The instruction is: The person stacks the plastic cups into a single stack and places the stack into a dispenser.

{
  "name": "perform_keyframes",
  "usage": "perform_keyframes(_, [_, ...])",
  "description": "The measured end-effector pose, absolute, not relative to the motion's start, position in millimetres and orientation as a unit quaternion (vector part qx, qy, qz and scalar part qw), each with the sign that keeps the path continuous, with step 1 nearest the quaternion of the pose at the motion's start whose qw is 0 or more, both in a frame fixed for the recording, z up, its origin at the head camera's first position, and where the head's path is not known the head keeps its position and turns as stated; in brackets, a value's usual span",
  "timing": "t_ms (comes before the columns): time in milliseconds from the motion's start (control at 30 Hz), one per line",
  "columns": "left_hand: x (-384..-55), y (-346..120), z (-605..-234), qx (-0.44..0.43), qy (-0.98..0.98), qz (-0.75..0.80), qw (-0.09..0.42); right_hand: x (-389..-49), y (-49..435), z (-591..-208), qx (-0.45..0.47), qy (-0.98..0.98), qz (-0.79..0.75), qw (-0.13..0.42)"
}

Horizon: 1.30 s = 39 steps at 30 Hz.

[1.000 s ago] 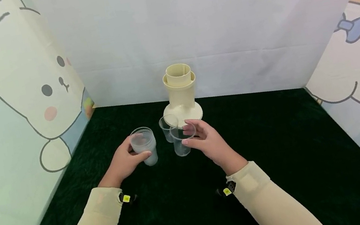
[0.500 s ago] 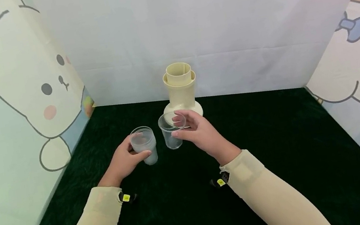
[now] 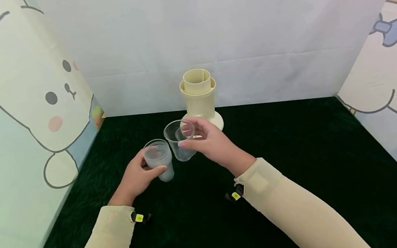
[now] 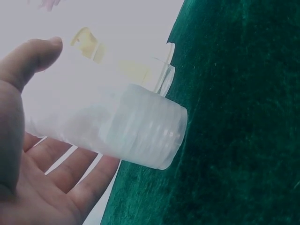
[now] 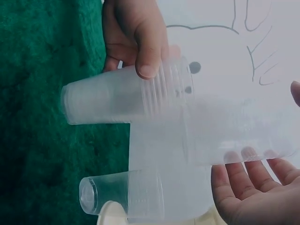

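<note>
Head view shows our left hand (image 3: 137,177) clasping the cup stack (image 3: 158,160) while our right hand (image 3: 207,143) pinches a clear cup (image 3: 179,140) just beside it; we should align rims squarely before nesting.

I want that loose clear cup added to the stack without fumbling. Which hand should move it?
The right hand, probably: it already pinches the single clear plastic cup in the air, beside the frosted stack of plastic cups that the left hand grips on the dark green cloth.

Cream holder (image 3: 200,99) blocks the back centre; a clear cup (image 5: 123,195) stands just in front of it. Right of the holder, open green cloth (image 3: 307,153); walls close both sides.
</note>
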<state>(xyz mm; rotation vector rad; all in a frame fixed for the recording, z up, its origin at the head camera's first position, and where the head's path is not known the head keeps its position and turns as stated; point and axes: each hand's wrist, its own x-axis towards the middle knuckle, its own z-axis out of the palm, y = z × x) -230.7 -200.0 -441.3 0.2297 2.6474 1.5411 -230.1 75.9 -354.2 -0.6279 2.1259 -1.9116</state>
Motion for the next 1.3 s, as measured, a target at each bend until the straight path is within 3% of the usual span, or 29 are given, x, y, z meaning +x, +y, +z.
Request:
perform_keyframes(833, [-231.0,-198.3,-435.3,0.083,0.857,0.507,0.035,-250.2,54.5,-329.1,-0.225,0.728,-0.644,0.069])
perform_keyframes(1300, [-229.8,-200.2,-444.0,0.085,0.856,0.508,0.036,-255.7,33.7,-328.6,-0.207,0.723,-0.653,0.088])
